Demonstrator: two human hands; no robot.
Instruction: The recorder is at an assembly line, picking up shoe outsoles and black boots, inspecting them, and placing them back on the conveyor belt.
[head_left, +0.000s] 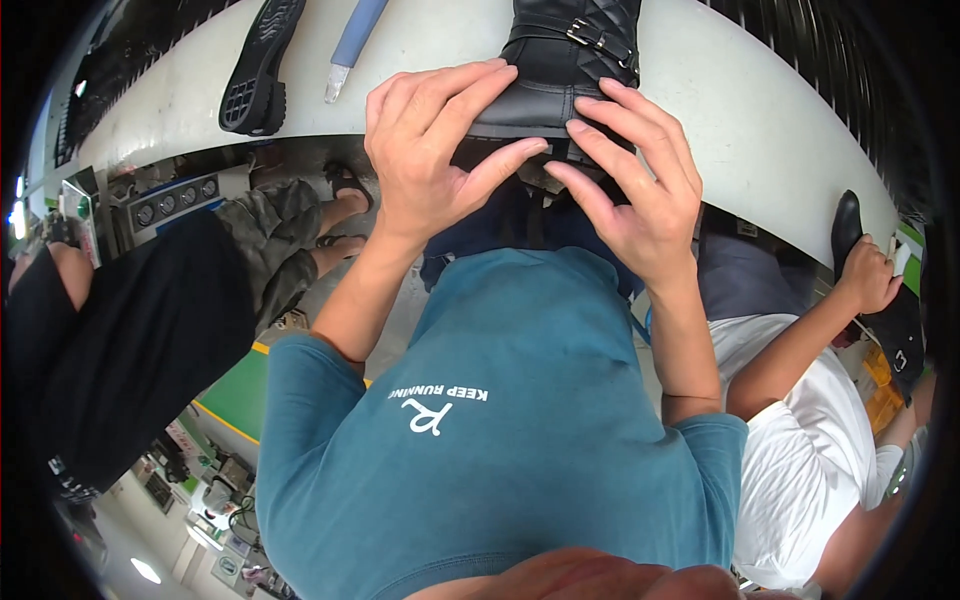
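Note:
A black ankle boot [540, 95] with a buckled strap and quilted upper part lies at the near edge of the white table, directly ahead. My left hand [430, 145] has its fingertips on the boot's left side, and its thumb reaches along the boot's near edge. On the right side, the fingers of my right hand [640, 170] press the leather, with the thumb below the edge. Both hands hold the boot between fingers and thumbs. My palms hide part of its lower edge. To the left lies a loose black shoe sole [262, 80], tread up.
Near the sole is a blue-handled tool [358, 35] with a clear tip. Dark, strip-like material lines the table's [720, 120] far side. A co-worker in white [800, 440] at right has a hand beside a black shoe part [846, 235]. Another person in dark clothes [150, 330] is at left.

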